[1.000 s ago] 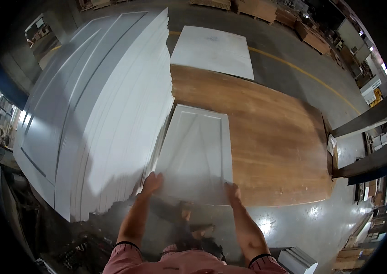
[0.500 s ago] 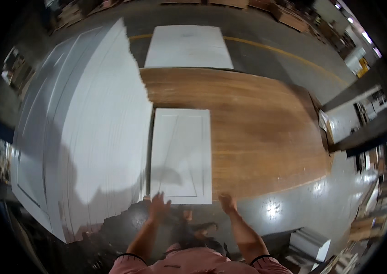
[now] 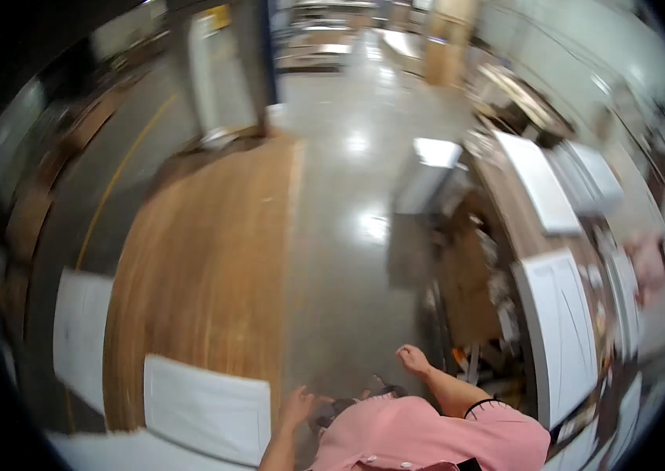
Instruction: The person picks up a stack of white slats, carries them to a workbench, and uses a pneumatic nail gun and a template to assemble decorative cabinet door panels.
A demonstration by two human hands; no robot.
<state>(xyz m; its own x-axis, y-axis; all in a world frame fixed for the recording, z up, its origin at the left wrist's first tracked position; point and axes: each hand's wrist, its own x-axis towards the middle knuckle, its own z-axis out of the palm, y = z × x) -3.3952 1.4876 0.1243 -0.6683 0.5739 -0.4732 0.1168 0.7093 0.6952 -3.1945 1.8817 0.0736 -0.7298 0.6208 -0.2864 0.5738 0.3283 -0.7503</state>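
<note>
My left hand (image 3: 299, 407) hangs beside the right edge of a white cabinet door panel (image 3: 207, 404), not visibly holding anything, its fingers apart. The panel lies flat on the near end of a large brown wooden board (image 3: 207, 259). Out over the grey floor, my right hand (image 3: 413, 359) is loosely closed with nothing visible in it. Right of that hand, on a cluttered workbench (image 3: 517, 224), rests a stack of white door panels (image 3: 559, 330). Motion blurs much of the picture.
A white stack (image 3: 164, 453) shows at the lower left edge. Another white panel (image 3: 81, 337) lies left of the board. Beyond my right hand stands a white block-shaped stack (image 3: 427, 177) on the floor. A pillar (image 3: 230, 71) rises past the board's far end.
My view has swung to the right, so the board and panel now lie to my left and the workbench has come into view. My hands have moved away from the panel's near edge.
</note>
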